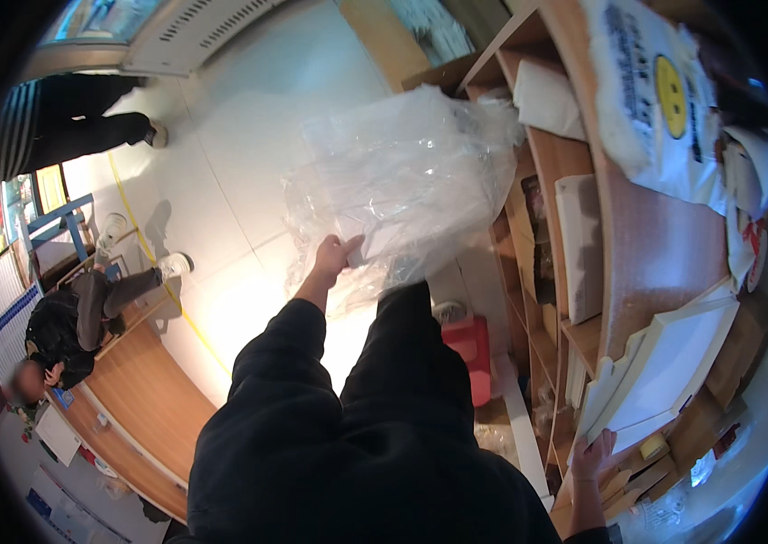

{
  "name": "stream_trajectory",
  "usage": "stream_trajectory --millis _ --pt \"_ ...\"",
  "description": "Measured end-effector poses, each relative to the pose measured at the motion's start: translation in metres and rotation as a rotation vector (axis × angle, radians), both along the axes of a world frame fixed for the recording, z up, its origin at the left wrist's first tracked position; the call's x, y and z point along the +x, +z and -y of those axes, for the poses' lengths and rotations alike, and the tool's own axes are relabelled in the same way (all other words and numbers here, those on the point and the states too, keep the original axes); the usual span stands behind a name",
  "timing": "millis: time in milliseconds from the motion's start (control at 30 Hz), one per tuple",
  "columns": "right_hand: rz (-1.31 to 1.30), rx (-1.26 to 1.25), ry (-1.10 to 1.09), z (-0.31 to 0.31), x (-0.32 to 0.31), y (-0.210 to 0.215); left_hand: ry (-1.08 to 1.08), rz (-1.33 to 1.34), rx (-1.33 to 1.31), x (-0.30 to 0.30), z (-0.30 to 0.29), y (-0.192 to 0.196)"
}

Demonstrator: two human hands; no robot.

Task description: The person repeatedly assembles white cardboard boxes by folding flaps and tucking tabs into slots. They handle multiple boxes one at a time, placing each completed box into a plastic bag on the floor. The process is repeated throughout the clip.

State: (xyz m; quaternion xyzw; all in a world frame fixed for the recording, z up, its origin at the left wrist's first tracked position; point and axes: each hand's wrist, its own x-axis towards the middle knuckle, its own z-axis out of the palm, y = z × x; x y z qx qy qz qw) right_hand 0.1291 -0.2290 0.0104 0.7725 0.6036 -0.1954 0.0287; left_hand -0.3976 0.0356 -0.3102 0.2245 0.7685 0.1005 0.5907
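Note:
My left hand [337, 258] is closed on the near edge of a large clear plastic bag [402, 172]. White flat sheets or packets seem to lie inside it, though the crinkled film blurs them. The bag spreads out in front of my legs, above the tiled floor. Off to the right, my right hand [594, 453] grips the lower corner of a shallow white box [674, 367]. That box lies tilted at the end of the wooden shelf top, with its raised rim showing. My right thumb is partly hidden.
A wooden shelf unit [615, 263] with filled compartments runs along my right. On it lies a white bag with a yellow smiley [671, 97]. A red stool [468, 358] stands by my leg. Leftward, a seated person [67, 322] is beside a wooden table [162, 399]; another person [85, 127] stands farther off.

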Motion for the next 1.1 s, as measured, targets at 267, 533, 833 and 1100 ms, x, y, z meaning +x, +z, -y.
stream_trajectory --millis 267,533,833,1100 --pt "0.085 0.269 -0.012 0.016 -0.003 -0.021 0.424 0.129 0.186 0.022 -0.020 0.065" --pt "0.063 0.507 0.005 0.023 -0.002 -0.033 0.649 0.523 0.262 0.030 -0.031 0.248" --pt "-0.359 0.660 -0.331 0.011 -0.010 0.010 0.101 0.173 1.066 0.071 0.079 0.470" --pt "-1.805 0.442 -0.021 -0.047 -0.135 0.131 -0.635 -0.186 1.650 0.159 0.152 0.493"
